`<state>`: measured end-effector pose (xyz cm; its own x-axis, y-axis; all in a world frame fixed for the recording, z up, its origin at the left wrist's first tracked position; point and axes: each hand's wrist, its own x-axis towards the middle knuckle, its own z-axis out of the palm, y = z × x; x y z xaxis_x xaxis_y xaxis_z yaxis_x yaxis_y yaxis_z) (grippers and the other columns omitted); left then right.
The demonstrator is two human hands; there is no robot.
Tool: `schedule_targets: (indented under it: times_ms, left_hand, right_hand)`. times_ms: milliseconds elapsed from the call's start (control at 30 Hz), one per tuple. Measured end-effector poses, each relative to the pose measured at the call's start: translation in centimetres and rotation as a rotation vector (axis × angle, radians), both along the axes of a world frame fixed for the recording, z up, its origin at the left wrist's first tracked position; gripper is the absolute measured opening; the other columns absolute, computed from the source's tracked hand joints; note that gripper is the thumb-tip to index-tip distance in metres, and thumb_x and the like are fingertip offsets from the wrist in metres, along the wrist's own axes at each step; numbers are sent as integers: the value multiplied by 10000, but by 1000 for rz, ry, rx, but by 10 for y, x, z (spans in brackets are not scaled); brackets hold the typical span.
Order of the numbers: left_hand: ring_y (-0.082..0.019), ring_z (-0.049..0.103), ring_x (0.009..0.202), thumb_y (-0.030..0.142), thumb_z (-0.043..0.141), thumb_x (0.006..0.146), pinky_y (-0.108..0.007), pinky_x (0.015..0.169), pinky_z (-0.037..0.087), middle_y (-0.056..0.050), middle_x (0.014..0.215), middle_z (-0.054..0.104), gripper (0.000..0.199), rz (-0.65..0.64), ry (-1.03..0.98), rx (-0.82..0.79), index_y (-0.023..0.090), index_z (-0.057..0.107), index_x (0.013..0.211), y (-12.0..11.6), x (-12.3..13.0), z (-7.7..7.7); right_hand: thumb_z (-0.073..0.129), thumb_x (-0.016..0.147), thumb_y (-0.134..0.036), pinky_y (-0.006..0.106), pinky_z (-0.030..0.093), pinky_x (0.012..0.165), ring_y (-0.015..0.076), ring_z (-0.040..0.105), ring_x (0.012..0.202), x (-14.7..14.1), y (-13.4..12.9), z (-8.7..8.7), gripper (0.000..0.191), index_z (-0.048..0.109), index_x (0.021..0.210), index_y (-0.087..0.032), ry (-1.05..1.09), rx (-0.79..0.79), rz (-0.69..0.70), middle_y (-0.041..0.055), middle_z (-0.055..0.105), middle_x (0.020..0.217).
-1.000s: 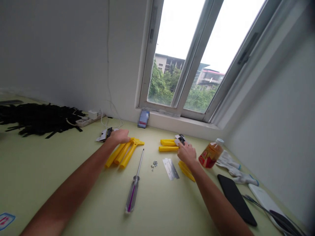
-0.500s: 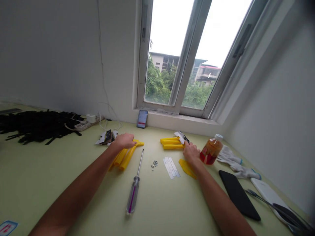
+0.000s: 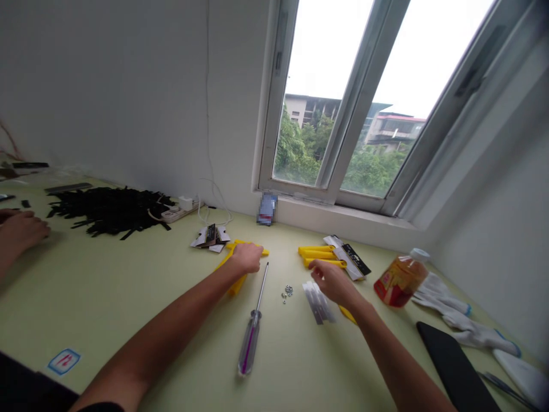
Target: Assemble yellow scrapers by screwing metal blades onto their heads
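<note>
Packaging point(image 3: 354, 263) right of the screwdriver point(image 3: 249, 343) now lies free: right hand point(image 3: 333, 281), loosely curled, has shifted toward metal strips point(image 3: 316, 303); left hand point(image 3: 247, 257) covers yellow handles point(image 3: 237, 287) left of the screwdriver; both grips unclear.

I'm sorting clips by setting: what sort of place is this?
Likely a shared indoor workroom: a screwdriver and small metal parts lie on the table, and another person's hand shows at left.
</note>
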<state>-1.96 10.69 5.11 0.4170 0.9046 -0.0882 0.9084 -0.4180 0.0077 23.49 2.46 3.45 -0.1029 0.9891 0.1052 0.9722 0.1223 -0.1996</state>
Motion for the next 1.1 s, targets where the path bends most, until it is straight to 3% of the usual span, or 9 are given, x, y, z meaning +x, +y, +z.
schedule_targets:
  times_ms: [67, 133, 300, 467, 633, 800, 933, 1100]
  left_hand:
    - [-307, 638, 1034, 300, 603, 763, -417, 833, 493, -148, 1113, 681, 392, 12, 19, 4, 251, 609, 1152, 2, 0, -7]
    - [-316, 640, 1030, 285, 600, 762, -430, 830, 497, -157, 1117, 679, 439, 13, 27, 5, 249, 577, 1199, 4, 0, -12]
    - [-337, 644, 1011, 183, 597, 719, -431, 809, 499, -191, 1104, 674, 546, 21, -21, 0, 206, 518, 1259, 2, 1, -12]
    - [-343, 651, 957, 217, 581, 734, -427, 792, 483, -175, 1038, 687, 505, 18, -183, -16, 199, 524, 1235, 1, -7, 11]
    - [-260, 645, 856, 285, 516, 791, -329, 730, 462, -97, 966, 690, 550, -62, -484, -107, 204, 469, 1333, 3, -23, 40]
    - [-192, 611, 700, 287, 435, 814, -266, 572, 425, -81, 873, 675, 575, -125, -822, -295, 138, 415, 1369, 3, -31, 47]
    - [-175, 611, 736, 284, 398, 822, -247, 590, 433, -75, 834, 652, 556, -171, -1029, -436, 146, 375, 1360, 5, -29, 44]
    - [-143, 562, 632, 289, 516, 810, -267, 580, 467, -15, 751, 569, 506, -295, -1464, -858, 212, 388, 1293, -4, -16, 42]
  right_hand:
    - [491, 886, -231, 271, 464, 819, 173, 631, 904, -18, -4, -4, 234, 645, 1062, -245, 75, -58, 194, 26, 685, 982]
    - [520, 861, -202, 272, 463, 832, 174, 627, 923, -30, -6, -10, 251, 647, 1075, -239, 123, -76, 287, 27, 682, 1002]
    - [530, 828, -144, 315, 454, 862, 203, 609, 974, -32, -8, -22, 279, 639, 1076, -209, 161, -64, 313, 54, 660, 1049]
    - [520, 851, -175, 326, 443, 858, 210, 601, 970, -28, -8, -23, 198, 631, 1011, -210, 179, -39, 302, 50, 656, 1029]
    - [509, 852, -167, 304, 434, 821, 198, 598, 929, -34, -6, -28, 170, 629, 963, -216, 181, -31, 315, 38, 661, 978]
    - [477, 839, -135, 308, 427, 802, 200, 586, 881, -37, -1, -34, 182, 632, 906, -204, 175, -33, 301, 48, 660, 929]
    - [465, 834, -126, 306, 420, 757, 196, 566, 840, -38, 0, -39, 162, 589, 903, -205, 198, -57, 304, 42, 648, 894]
    - [411, 864, -135, 314, 425, 738, 194, 553, 821, -36, -3, -32, 137, 511, 913, -215, 246, -9, 311, 44, 630, 896]
